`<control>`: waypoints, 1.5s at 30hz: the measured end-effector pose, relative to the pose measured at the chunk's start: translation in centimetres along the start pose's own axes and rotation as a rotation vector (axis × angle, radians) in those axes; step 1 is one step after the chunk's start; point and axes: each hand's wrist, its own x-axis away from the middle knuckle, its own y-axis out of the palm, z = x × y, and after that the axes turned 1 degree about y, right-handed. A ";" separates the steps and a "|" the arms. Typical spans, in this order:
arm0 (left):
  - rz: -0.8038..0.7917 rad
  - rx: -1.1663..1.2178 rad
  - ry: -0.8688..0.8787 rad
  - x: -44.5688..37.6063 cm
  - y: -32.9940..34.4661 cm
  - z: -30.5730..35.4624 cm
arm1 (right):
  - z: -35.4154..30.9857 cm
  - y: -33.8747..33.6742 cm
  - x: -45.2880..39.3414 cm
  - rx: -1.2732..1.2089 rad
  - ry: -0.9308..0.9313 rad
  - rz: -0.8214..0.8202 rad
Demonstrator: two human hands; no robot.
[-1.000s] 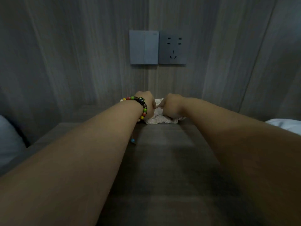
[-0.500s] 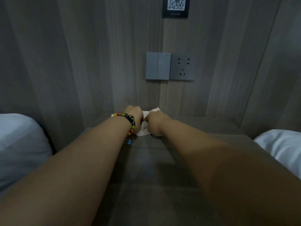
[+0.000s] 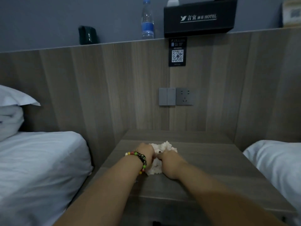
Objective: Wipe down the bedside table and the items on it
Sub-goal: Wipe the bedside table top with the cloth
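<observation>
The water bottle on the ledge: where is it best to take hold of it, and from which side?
Probably take the bottle round its middle, at the blue label, coming from the front. It stands upright on the ledge with the wall close behind, the mug to its left and the black box to its right.

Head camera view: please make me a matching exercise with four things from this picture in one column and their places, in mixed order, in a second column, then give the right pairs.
Things:
1. water bottle
2. white cloth
3. QR code sign
4. beaded bracelet

Places:
A. on the left wrist
B. on the ledge above the wall panel
C. stuck on the wood wall panel
D. on the bedside table, held by both hands

Pairs: 1-B, 2-D, 3-C, 4-A
</observation>
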 end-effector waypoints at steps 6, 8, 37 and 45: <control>0.053 0.108 -0.007 5.3 1.2 -0.3 | -2.6 -0.8 5.7 0.040 -0.050 -0.040; 0.063 0.140 -0.007 6.8 1.3 -0.3 | -3.4 -0.9 7.0 0.049 -0.070 -0.036; -0.118 0.037 -0.080 12.5 1.4 -4.2 | -9.3 0.6 7.6 0.012 -0.122 0.013; -0.221 -0.161 -0.056 9.3 -0.6 -3.3 | -7.9 0.7 4.1 -0.050 -0.087 0.024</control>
